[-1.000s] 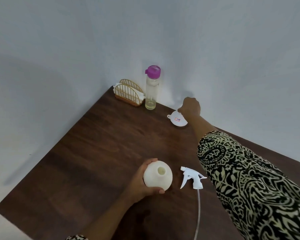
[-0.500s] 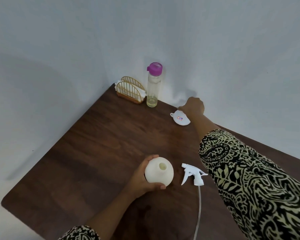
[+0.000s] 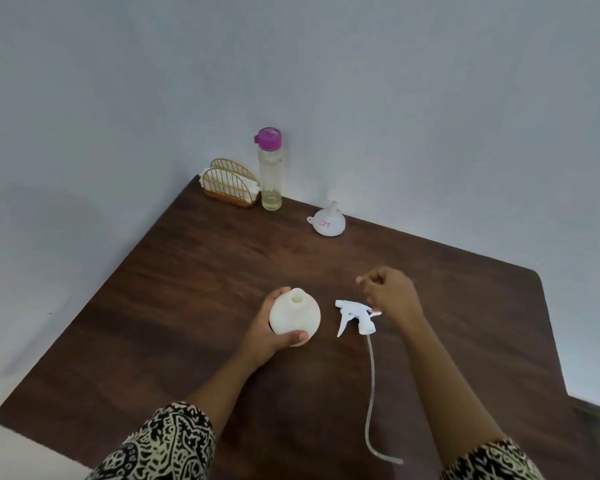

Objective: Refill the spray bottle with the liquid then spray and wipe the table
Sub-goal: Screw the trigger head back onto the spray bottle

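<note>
The right hand [image 3: 392,292] has come back from the translucent funnel [image 3: 328,221], which sits spout-up at the far edge of the wood-grain tabletop [image 3: 174,306]. Its fingers are curled, seemingly on nothing, above the white plastic trigger head [image 3: 357,315] with its limp clear tube. The left hand [image 3: 267,336] grips the matte, bulbous spray bottle [image 3: 295,317], mouth open, mid-tabletop. Filling likely isn't set up yet; the clear, purple-capped refill bottle [image 3: 270,174] stands at the far corner.
</note>
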### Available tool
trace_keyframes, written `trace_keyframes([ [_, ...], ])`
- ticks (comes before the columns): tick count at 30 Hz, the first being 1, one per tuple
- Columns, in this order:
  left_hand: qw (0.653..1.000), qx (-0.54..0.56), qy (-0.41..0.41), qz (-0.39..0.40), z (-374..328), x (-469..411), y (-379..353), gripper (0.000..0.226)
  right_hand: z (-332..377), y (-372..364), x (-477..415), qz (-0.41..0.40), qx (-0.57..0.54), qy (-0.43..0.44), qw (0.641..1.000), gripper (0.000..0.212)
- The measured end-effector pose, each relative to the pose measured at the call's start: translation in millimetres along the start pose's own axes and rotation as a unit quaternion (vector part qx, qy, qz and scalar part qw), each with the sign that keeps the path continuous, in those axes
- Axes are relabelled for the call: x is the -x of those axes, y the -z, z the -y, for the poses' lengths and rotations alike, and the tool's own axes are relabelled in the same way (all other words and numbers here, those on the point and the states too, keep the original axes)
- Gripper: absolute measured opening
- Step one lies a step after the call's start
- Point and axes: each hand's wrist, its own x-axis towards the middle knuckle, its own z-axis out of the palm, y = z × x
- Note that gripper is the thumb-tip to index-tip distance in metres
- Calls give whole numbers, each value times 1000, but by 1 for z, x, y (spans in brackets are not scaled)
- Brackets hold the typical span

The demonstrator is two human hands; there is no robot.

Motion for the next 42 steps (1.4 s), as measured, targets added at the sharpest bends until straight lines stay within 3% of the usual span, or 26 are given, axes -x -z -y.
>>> trace_keyframes([
  [3, 1000, -5, -4, -6, -2, 1, -2, 84, -36, -15, 12, -4, 140, -39, 989, 32],
  [5, 1000, -8, 0, -5, -2, 0, -3, 82, -49, -24, 17, 12, 177, -69, 982, 41],
  [12, 1000, -24, 9, 4, -1, 0, -3, 83, -47, -28, 12, 34, 100, -130, 986, 20],
  [15, 1000, -24, 10, 3, -2, -1, -3, 85, -42, -11, 11, 40, -40, -147, 987, 21],
  [18, 1000, -8, 8, 3, -1, -1, -2, 83, -28, 19, 16, 45, -310, -158, 937, 28],
  [22, 1000, 7, 1, 6, 0, 0, -2, 81, 1, 62, 17, 11, -431, -118, 894, 25],
  [26, 1000, 1, 4, 9, -1, 1, -1, 84, 34, 88, 14, -71, -513, -73, 852, 9],
  [30, 1000, -3, 3, 5, -4, 1, -3, 86, 56, 84, 18, -152, -555, 2, 817, 11],
  [34, 1000, 6, 5, 8, -7, 3, -2, 84, 68, 66, 31, -213, -548, 103, 802, 22],
  [39, 1000, 11, 12, 5, -3, -1, -1, 80, 71, 53, 43, -260, -528, 206, 782, 15],
  [42, 1000, 6, 14, 2, 3, -4, -2, 85, 69, 42, 53, -273, -471, 290, 787, 33],
])
